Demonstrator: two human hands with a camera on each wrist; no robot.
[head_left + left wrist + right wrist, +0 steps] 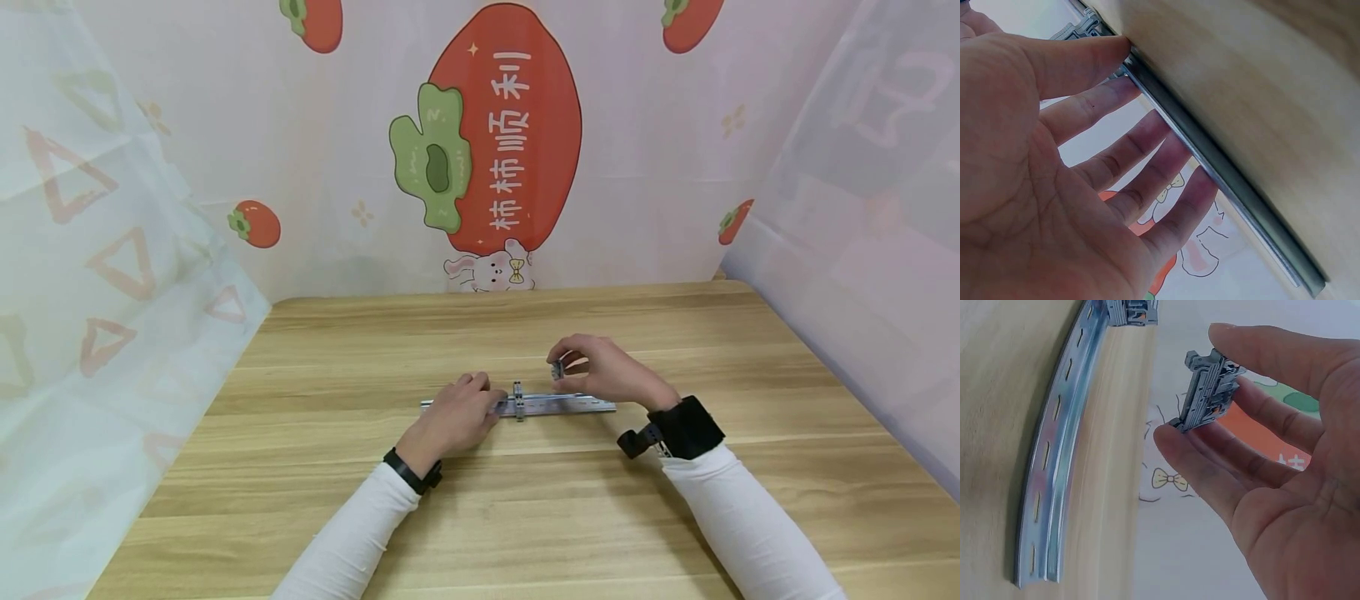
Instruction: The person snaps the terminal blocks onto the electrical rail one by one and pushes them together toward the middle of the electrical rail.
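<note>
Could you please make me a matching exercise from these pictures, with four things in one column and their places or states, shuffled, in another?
Column one:
1. Left hand
2. Right hand
3. Metal rail
4. Mounted grey block

Column two:
A. Lies on the wooden table, with a row of slots along it
B. Pinches a second grey block in the air
C. Sits across the rail, between the two hands
D. Holds the rail, thumb on one side and fingers on the other

Right pairs: 1-D, 2-B, 3-A, 4-C
</note>
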